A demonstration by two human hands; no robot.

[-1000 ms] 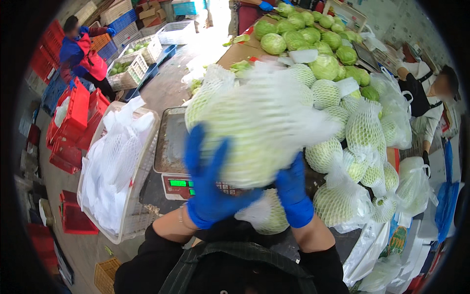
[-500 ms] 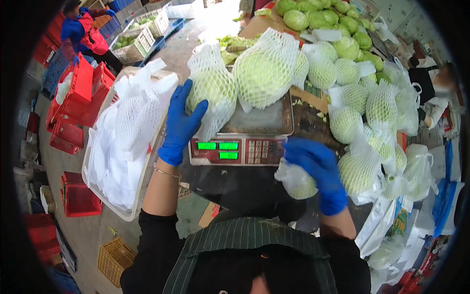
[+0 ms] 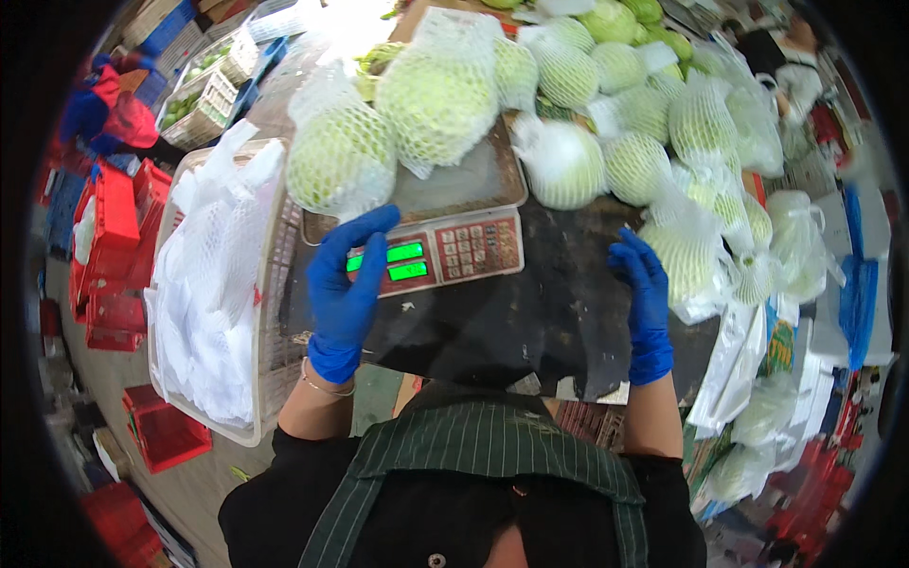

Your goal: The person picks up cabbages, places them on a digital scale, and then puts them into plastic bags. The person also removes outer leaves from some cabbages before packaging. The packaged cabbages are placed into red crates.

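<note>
My left hand (image 3: 347, 289), in a blue glove, is empty with thumb and fingers apart. It hovers over the left end of a red digital scale (image 3: 478, 248) with a lit green display, hiding part of it. Two cabbages in white foam nets, a smaller one (image 3: 343, 156) and a bigger one (image 3: 436, 99), rest on the scale's metal plate. My right hand (image 3: 645, 298), gloved too, is over the dark tabletop (image 3: 559, 284), fingers loosely bent and holding nothing. Right of the plate sits a net-wrapped cabbage (image 3: 563, 168). Nearest my right hand is another netted cabbage (image 3: 680, 256).
A pale plastic crate (image 3: 270, 284) full of white foam nets (image 3: 210, 284) stands at the left. Wrapped cabbages (image 3: 644, 112) and bare ones (image 3: 611, 21) pile up at the back right. Red bins (image 3: 118, 222) stand on the left floor. People (image 3: 104, 109) are at both far sides.
The wrapped cabbage under my right hand has moved to the table right of the scale, and that hand has let go. My left hand has come off the smaller cabbage. The view has shifted.
</note>
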